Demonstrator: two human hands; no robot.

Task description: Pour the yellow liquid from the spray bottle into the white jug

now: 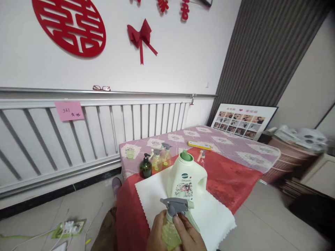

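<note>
Along the wall to your left runs a long white slatted railing [104, 122]. In front of you stands a table under a red cloth [230, 181], with a purple patterned cloth [235, 143] over its far end. A white cloth [149, 195] with a zigzag edge lies on the red one at the near end, and a framed photo board [242, 121] leans against the wall beyond the table. On the white cloth a big white jug [185, 174] with a green cap stands upright. Just in front of it, low in your view, you hold a spray bottle [175, 206] of yellow-green liquid upright, with its grey trigger head on top. Your left hand [156, 233] wraps the body from the left. Your right hand [190, 237] closes on it from the right, one finger raised to the collar under the trigger, so both hands grip it firmly. Farther back, near the seam of the two table cloths, a dark green pump bottle [146, 166] stands just beside two small sprayers [161, 158]. A yellow box [199, 145] lies on the purple cloth, a pink note [69, 110] sticks to the railing, and a pair of glasses [101, 88] rests on its top rail.
</note>
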